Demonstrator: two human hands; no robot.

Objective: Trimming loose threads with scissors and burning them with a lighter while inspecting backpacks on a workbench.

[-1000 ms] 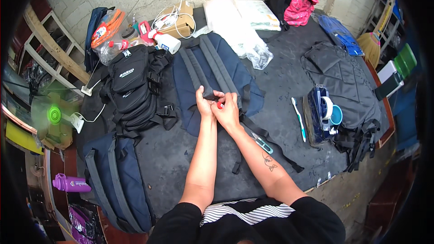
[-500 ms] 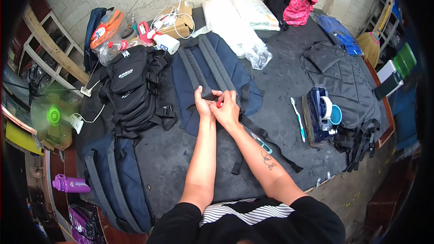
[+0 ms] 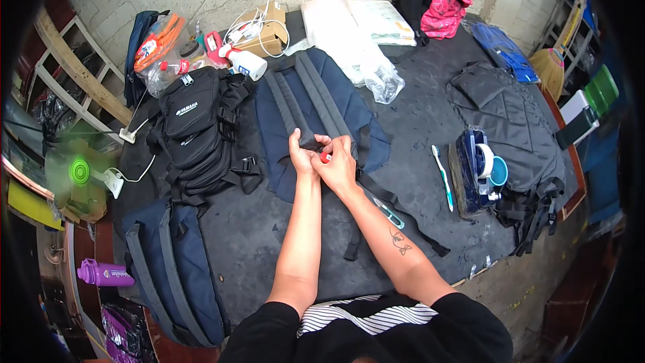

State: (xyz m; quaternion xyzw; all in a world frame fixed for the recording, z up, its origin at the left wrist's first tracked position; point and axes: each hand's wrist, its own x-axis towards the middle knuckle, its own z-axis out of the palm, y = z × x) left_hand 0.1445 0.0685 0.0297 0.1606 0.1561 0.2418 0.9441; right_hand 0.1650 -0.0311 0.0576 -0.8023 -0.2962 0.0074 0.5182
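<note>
A navy backpack [image 3: 285, 114] lies on the table before me with its grey padded shoulder straps [image 3: 322, 91] facing up. My left hand [image 3: 304, 156] is closed on the lower end of the left strap. Pressed up against it, my right hand [image 3: 338, 167] pinches a small red object [image 3: 325, 158], mostly hidden by the fingers, so its kind is unclear. Both hands meet at the strap end. Beside my right forearm, teal-handled thread snips [image 3: 388, 214] lie next to a loose black webbing strap [image 3: 416, 227].
A black backpack [image 3: 195, 121] and another navy one [image 3: 178, 269] lie to the left; a dark backpack [image 3: 504, 121] lies right. Nearer are a toothbrush [image 3: 444, 178] and a clear case with tape rolls [image 3: 470, 171]. Plastic bags [image 3: 342, 33] and a spray bottle [image 3: 245, 62] stand at the back.
My right fingers have shifted very slightly, and the red object is turned a little differently. The backpack and my left hand look the same.
</note>
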